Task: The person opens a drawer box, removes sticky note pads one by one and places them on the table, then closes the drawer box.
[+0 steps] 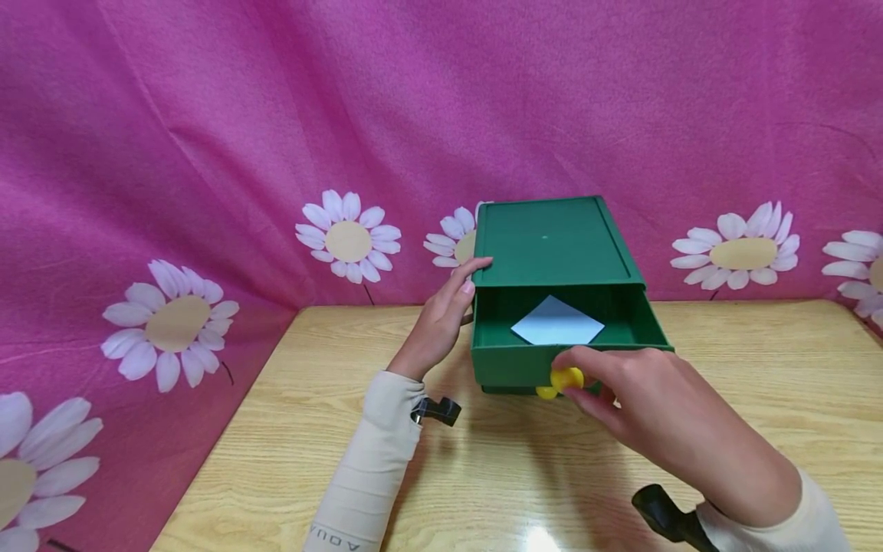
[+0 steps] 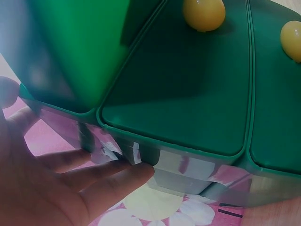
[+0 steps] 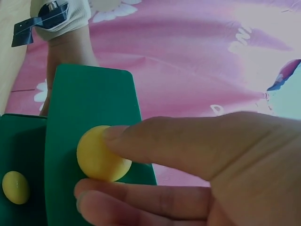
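Head view. A green cabinet (image 1: 552,238) stands on a wooden table (image 1: 276,460) before a pink flowered cloth (image 1: 414,92). Its top drawer (image 1: 510,366) is pulled out part way, and a pale square of paper (image 1: 557,322) lies inside, 1 corner toward the back. The right hand (image 1: 641,391) pinches the drawer's yellow knob (image 1: 567,379); a lower knob (image 1: 546,392) shows just beneath. The left hand (image 1: 438,314) rests along the cabinet's left side, its fingertips at the upper edge.

Left wrist view. The fingers of the left hand are spread and nearly straight against the cabinet's side. The open drawer juts out, blurred, beside 2 closed drawer fronts (image 2: 178,94), each with a knob of its own.

Right wrist view. The thumb and a finger close on opposite sides of the yellow knob, on the front of the open drawer. Beyond it appears the left sleeve (image 3: 77,21) with a black clip (image 3: 40,23).

The step in hand appears to be sliding the drawer by its knob while the left hand steadies the cabinet; direction cannot be told. The next move calls for a level, straight slide, with the cabinet braced.
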Motion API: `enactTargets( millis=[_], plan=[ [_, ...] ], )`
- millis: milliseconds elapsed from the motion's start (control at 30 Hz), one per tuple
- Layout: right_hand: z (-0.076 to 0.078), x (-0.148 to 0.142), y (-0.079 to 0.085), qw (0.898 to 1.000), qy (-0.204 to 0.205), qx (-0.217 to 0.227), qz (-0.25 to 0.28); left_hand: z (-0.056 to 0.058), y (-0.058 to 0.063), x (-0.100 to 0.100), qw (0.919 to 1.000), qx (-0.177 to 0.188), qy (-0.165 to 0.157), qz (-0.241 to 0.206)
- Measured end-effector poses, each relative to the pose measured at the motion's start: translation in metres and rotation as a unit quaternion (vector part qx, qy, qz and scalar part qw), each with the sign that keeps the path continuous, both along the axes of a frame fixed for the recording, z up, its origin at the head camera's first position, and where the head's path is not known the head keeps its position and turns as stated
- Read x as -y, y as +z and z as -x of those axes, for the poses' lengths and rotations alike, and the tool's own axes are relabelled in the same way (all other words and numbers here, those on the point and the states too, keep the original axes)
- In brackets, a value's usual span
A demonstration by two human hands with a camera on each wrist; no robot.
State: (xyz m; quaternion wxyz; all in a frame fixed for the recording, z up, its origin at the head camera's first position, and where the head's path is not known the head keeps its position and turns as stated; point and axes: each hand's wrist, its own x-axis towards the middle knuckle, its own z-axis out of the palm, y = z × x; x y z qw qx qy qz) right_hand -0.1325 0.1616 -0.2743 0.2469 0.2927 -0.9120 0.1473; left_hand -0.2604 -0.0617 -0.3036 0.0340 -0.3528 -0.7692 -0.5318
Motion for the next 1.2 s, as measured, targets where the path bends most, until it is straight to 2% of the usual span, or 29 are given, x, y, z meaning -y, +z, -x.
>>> enactTargets(
  millis=[233,467,700,1200],
  plan=[
    [-0.004,0.000,0.000,1.000,0.001,-0.007,-0.009,0.001,0.000,0.000,1.0000,0.000,-0.002,-0.002],
    [-0.008,0.000,0.002,0.999,-0.005,0.029,-0.018,0.001,-0.001,0.000,1.0000,0.002,-0.004,-0.003],
    [-0.011,-0.001,0.003,0.999,0.005,0.034,-0.022,0.001,-0.001,0.000,1.0000,-0.002,-0.005,-0.001],
    [-0.017,0.001,0.009,0.995,-0.012,0.091,-0.045,0.002,-0.002,0.001,1.0000,0.000,-0.004,-0.003]
  ],
)
